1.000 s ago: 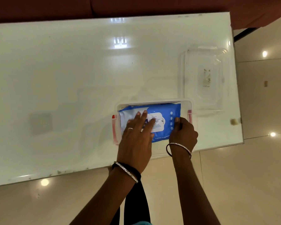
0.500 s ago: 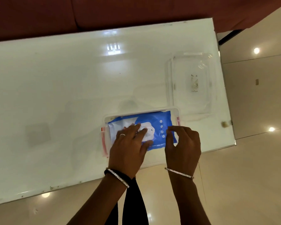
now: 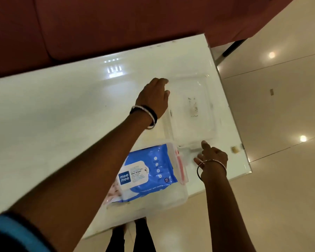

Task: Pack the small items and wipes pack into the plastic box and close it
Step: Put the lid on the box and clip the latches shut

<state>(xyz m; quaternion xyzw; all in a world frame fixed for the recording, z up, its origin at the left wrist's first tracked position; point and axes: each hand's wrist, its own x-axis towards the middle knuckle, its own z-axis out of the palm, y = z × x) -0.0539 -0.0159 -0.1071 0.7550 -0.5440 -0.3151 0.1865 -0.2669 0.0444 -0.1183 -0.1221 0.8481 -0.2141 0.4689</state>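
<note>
A blue wet wipes pack [image 3: 149,170] lies flat inside the clear plastic box [image 3: 164,199], which stands at the table's near edge and has a pink latch [image 3: 180,166] on its right end. Nothing else shows in the box around the pack. The clear lid [image 3: 193,110] lies on the table just beyond the box. My left hand [image 3: 153,96] reaches across to the lid's far left edge, fingers extended at its rim. At the lid's near edge, my right hand [image 3: 212,157] touches it with a raised index finger. Neither hand holds anything.
The glossy white table [image 3: 62,115] ends close on the right, past the lid. A small brown object [image 3: 235,149] sits near that right edge. A maroon sofa [image 3: 116,24] runs behind the table. Shiny tiled floor [image 3: 280,179] lies to the right and below.
Both hands have left the wipes pack and moved away toward the lid, the left one far forward. The view has swung closer and to the left.
</note>
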